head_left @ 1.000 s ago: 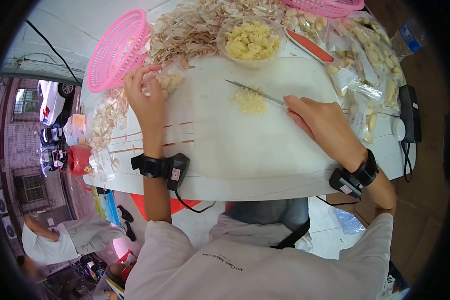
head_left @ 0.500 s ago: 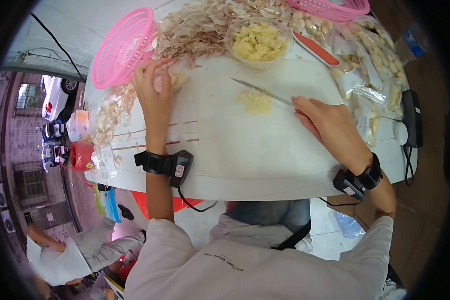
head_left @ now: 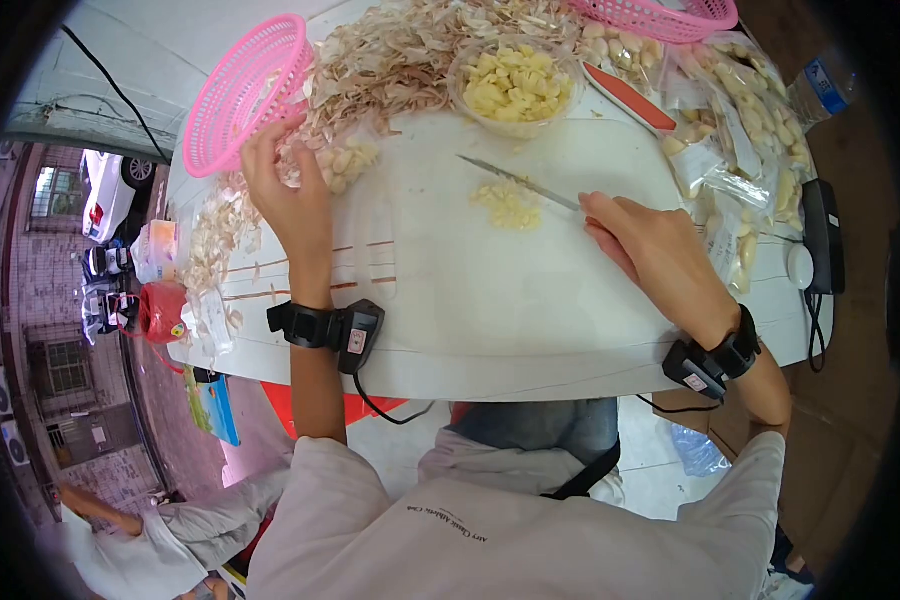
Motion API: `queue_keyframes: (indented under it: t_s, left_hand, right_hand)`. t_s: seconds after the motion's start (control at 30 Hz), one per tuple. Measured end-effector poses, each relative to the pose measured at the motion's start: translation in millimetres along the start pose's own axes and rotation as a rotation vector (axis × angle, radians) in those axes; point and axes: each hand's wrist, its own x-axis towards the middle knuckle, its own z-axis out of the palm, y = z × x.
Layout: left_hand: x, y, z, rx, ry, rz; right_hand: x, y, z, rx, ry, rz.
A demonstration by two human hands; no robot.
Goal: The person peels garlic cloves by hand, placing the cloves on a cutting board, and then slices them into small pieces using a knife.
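My right hand (head_left: 645, 245) is closed on a knife (head_left: 520, 182), its thin blade pointing left above the white cutting board (head_left: 530, 300). Below the blade lies a small heap of chopped garlic (head_left: 510, 205). My left hand (head_left: 290, 195) is raised at the left, its fingers curved and apart, with nothing visible between them. Just right of it sits a clear bag of peeled garlic cloves (head_left: 348, 163). The pink basket (head_left: 205, 120) is close to its fingertips. Beyond the board stands a clear bowl of cut garlic (head_left: 515, 85).
Garlic skins (head_left: 380, 65) pile up at the back. Several bags of peeled cloves (head_left: 755, 110) crowd the right side, next to a red-orange knife-shaped object (head_left: 630, 97). A black box (head_left: 822, 235) with a cable stands at the right edge. A person (head_left: 130, 540) is at lower left.
My left hand has moved a little left, away from the bag of cloves, which now shows more fully. The right hand and knife have barely moved. The person at lower left has shifted.
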Motion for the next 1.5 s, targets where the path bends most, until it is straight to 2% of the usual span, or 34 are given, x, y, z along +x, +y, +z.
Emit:
queue_keyframes:
  t_s: [0.37, 0.63, 0.73, 0.8, 0.97, 1.1, 1.13, 1.17, 1.2, 1.23, 1.27, 1.3, 1.37, 1.5]
  left_hand:
    - [2.3, 5.2, -1.3, -0.066, 0.130, -0.001]
    - [2.1, 6.1, -1.9, -0.066, 0.109, 0.007]
    - [3.3, 5.3, -3.0, -0.061, 0.123, 0.012]
    - [2.6, 5.0, -2.1, -0.068, 0.135, 0.011]
    - [1.7, -3.2, -3.4, -0.008, 0.133, 0.065]
    - [-2.3, -8.1, 1.4, -0.021, 0.213, 0.004]
    - [-0.1, -3.0, 0.8, -0.049, 0.172, 0.081]
    - [1.2, -1.9, -0.5, -0.071, 0.135, 0.158]
    - [-0.5, -3.6, 0.8, -0.056, 0.176, 0.105]
    - [-1.2, -4.9, 3.2, -0.065, 0.081, 0.134]
    - [-1.2, -5.9, 3.5, -0.075, -0.018, 0.170]
    - [-2.6, -5.6, 2.7, -0.056, 0.010, 0.132]
    - [-5.4, -0.2, 2.7, -0.002, -0.122, 0.158]
    - [-1.0, 23.1, -6.9, -0.069, -0.026, 0.060]
  right_hand:
    - [1.8, 4.0, -2.2, -0.042, 0.009, 0.033]
    - [2.1, 0.9, -4.2, -0.026, -0.028, 0.049]
    - [2.4, 0.5, -3.0, 0.036, 0.017, 0.020]
    - [1.4, 0.2, -1.6, 0.003, -0.054, 0.044]
    - [1.8, 0.5, -4.9, -0.001, -0.079, 0.029]
    - [2.8, 5.7, -5.1, -0.046, -0.036, -0.023]
    - [4.8, 5.6, -8.0, -0.079, -0.079, -0.065]
    - [6.9, 3.1, -10.1, -0.015, -0.016, -0.033]
    - [8.4, 0.0, -12.8, 0.056, 0.045, 0.000]
    - [9.3, -2.8, -16.0, 0.110, 0.013, 0.063]
    - [10.7, -4.7, -17.4, 0.094, -0.021, 0.020]
    - [11.2, -6.7, -17.1, 0.115, -0.045, 0.063]
    - [12.6, -10.9, -14.7, 0.144, -0.096, 0.097]
    - [11.7, -13.6, -9.8, 0.053, -0.135, 0.042]
